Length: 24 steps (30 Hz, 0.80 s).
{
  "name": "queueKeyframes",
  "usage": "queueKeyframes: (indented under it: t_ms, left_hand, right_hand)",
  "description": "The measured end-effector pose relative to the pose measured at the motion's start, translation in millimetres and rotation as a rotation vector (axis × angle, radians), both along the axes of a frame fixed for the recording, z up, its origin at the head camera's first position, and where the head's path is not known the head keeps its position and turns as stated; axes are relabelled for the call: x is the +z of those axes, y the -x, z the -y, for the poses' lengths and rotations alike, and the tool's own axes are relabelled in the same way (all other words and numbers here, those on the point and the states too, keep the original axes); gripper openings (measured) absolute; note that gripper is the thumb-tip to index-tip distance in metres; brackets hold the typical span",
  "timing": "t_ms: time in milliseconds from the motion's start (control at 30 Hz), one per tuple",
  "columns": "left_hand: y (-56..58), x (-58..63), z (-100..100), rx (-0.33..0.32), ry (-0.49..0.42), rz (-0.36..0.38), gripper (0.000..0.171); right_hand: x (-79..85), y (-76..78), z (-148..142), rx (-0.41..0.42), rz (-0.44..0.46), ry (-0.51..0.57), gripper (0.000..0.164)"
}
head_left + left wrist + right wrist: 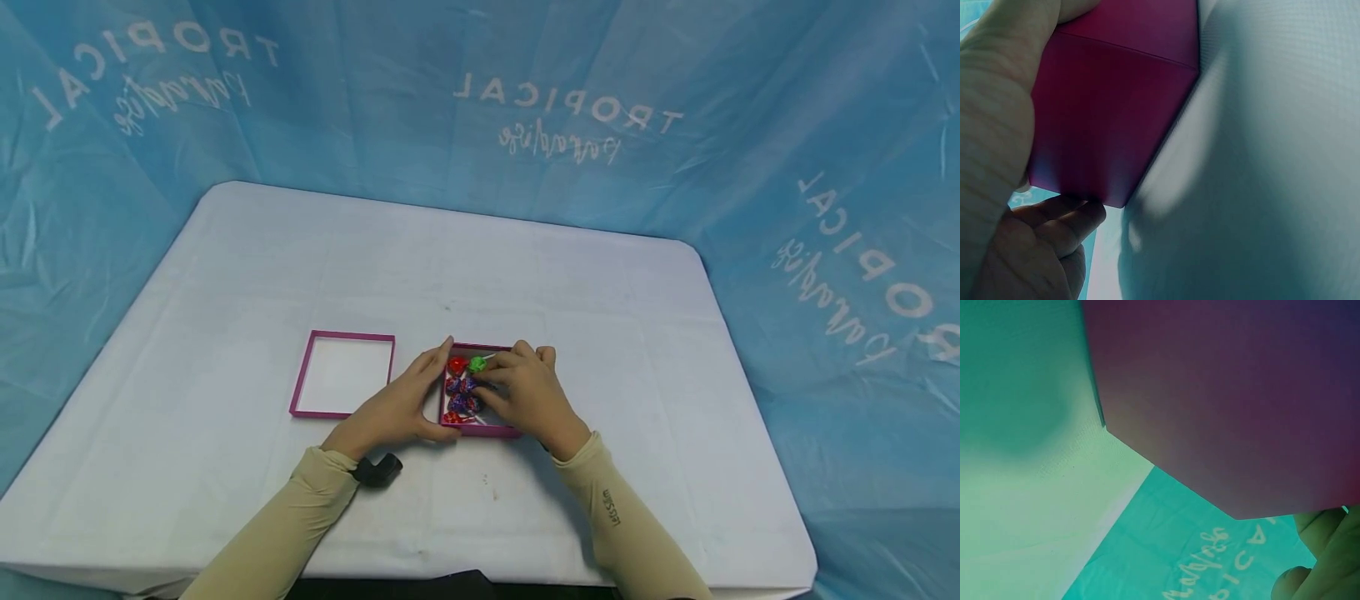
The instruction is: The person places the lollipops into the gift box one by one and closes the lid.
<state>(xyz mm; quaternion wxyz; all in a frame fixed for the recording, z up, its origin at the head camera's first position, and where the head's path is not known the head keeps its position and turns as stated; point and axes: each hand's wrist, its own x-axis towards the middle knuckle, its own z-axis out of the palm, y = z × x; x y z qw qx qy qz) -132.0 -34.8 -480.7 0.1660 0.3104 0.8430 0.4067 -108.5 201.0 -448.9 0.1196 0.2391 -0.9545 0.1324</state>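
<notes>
A magenta box (491,431), seen without a cover on top, sits in the middle of the white table. Inside it lie several wrapped lollipops: a red lollipop (457,365), a green lollipop (477,364) with a white stick, dark purple-blue lollipops (459,403) and another red one at the near edge. My left hand (405,406) grips the box's left side, thumb at the near corner and fingers along the far one. Reaching in from the right, my right hand (528,392) pinches a purple-blue lollipop between thumb and forefinger, its stick hidden. Both wrist views show mostly the box's outer walls.
Left of the box lies a square magenta-rimmed lid (341,415) with a white inside, its near right corner hidden behind my left hand. The white table (450,258) has rounded corners, and blue printed sheeting (420,100) hangs round its back and sides.
</notes>
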Motion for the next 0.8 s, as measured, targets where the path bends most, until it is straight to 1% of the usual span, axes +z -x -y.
queueKeyframes:
  t_ms: [467,733,800]
  left_hand:
    - [-1.6,-0.4,-2,0.004,-0.004,-0.012,0.128]
    - [-2.9,2.7,-1,0.001,0.013,-0.025,0.131]
    - [-3.2,4.3,0,0.008,0.021,-0.03,0.133]
  right_hand:
    - [3.5,-3.0,-8,0.02,-0.046,0.059,0.011]
    - [10.3,-9.7,-18,-0.027,-0.064,0.111,0.005]
    - [13.3,-11.1,-20,-0.036,-0.056,0.122,0.006]
